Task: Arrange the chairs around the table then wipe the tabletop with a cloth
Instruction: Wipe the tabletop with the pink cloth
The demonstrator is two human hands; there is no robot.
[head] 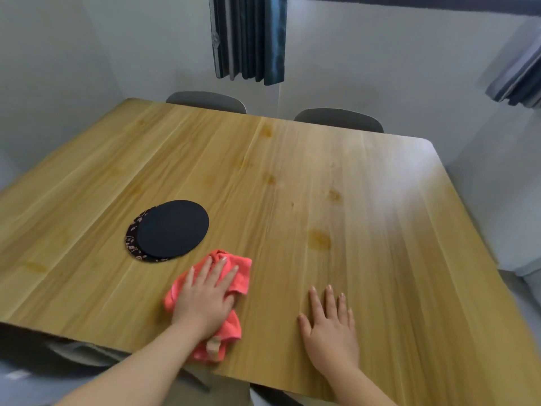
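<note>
Count: 1 table point(380, 230). 3 chairs seen: far-left chair point(206, 101), far-right chair point(339, 120), near-left chair point(73, 351). 1 pink cloth point(238, 276). 2 stacked round mats: black mat point(172, 228), patterned mat point(133, 238). 2 hands: left hand point(205, 300), right hand point(330, 332). 2 curtains: centre curtain point(248, 39), right curtain point(521, 77).

Tabletop point(292, 186): light wood grain, smooth, semi-gloss, with washed-out glare on the right side and a few darker amber blotches in the finish. Could be laminate rather than solid wood, can't tell from here. Cloth point(243, 276): coral-pink fabric, soft, slightly fuzzy, matt. Top mat point(172, 228): round, plain black, flat matt. Lower mat point(131, 238): dark with a pale printed pattern, matt. Chair backs point(206, 101) point(339, 120): grey, smooth, matt. Curtain point(248, 39): dark blue-grey fabric, pleated, faint sheen. Walls point(380, 68): pale, matt.
</note>
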